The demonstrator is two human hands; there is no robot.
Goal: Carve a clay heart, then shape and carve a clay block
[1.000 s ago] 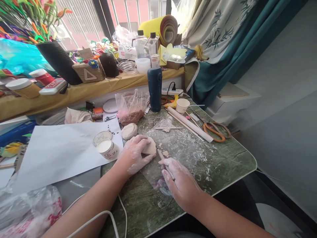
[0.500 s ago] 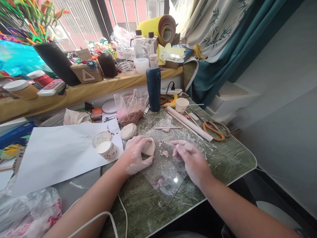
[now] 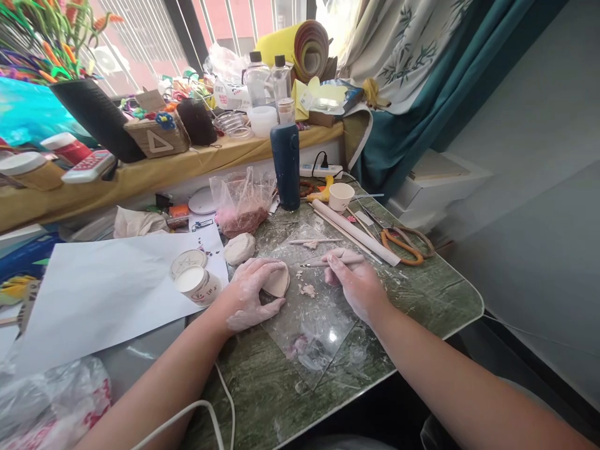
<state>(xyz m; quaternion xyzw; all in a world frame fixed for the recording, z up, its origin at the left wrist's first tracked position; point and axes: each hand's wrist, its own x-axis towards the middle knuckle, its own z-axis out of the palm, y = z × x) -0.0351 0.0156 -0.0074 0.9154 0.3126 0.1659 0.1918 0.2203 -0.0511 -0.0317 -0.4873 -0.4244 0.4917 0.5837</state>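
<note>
My left hand [image 3: 248, 294], dusted white, is curled over a flat beige piece of clay [image 3: 277, 281] and tilts it up off a clear plastic sheet [image 3: 319, 319]. My right hand [image 3: 354, 281] pinches a thin modelling tool [image 3: 323, 263], whose tip points left toward the clay. Small clay crumbs [image 3: 307, 289] lie between the hands. A second lump of clay [image 3: 239, 248] rests behind my left hand.
An open white jar [image 3: 199, 284] and its lid [image 3: 188, 262] sit on white paper [image 3: 107, 287]. A bag of pink material [image 3: 244, 209], a dark blue bottle [image 3: 285, 165], a paper cup [image 3: 340, 196], a rolling pin [image 3: 356, 232] and orange scissors [image 3: 403, 245] stand behind. The green table's edge [image 3: 440, 331] runs on the right.
My right hand moved up and away from the near part of the plastic sheet to beside the clay, turning the tool to point left. My left hand kept hold of the clay.
</note>
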